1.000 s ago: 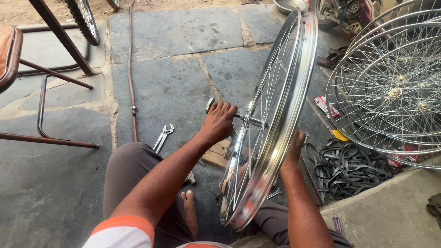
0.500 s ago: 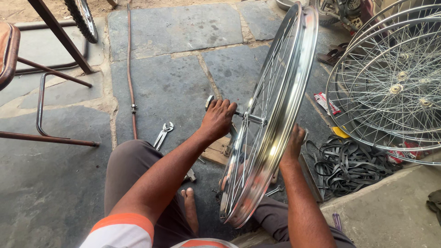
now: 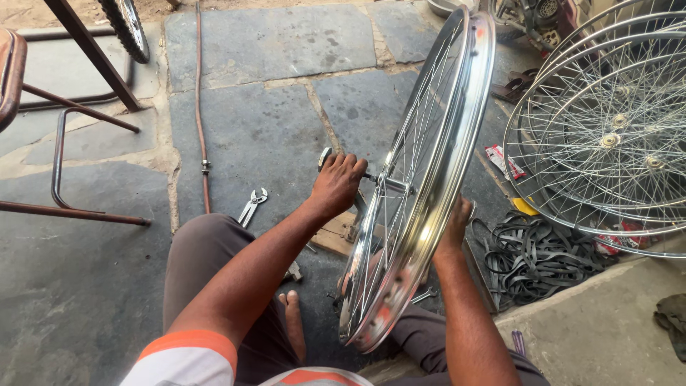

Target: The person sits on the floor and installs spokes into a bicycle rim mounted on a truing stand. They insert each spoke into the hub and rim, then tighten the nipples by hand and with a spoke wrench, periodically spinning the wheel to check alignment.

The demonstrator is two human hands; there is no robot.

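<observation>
Bicycle wheel, bare rim with spokes and no tyre, standing on edge on the stone floor between the knees; long axis of its outline running from 7 o'clock, near the lap, up to 1 o'clock, far from the body. Axle crossing that plane, pointing toward 10 o'clock on the near side. Left hand at 9 o'clock of the hub, fingers curled shut around the axle end, a small rounded knob showing just beyond the knuckles. Right hand at 3 o'clock of the hub, behind the rim and partly hidden by it; fingers resting up against the rim's far side, closure of the grip not discernible. Both hands thus on opposite faces of the wheel, left on the axle, right on the rim, roughly level with each other. Pliers lying on the floor at 9 o'clock of the left hand, well apart. Wooden block under the wheel's near side. Stack of finished wheels at 3 o'clock, leaning, apart from the held one. Heap of black rubber strips just beside the right forearm.
</observation>
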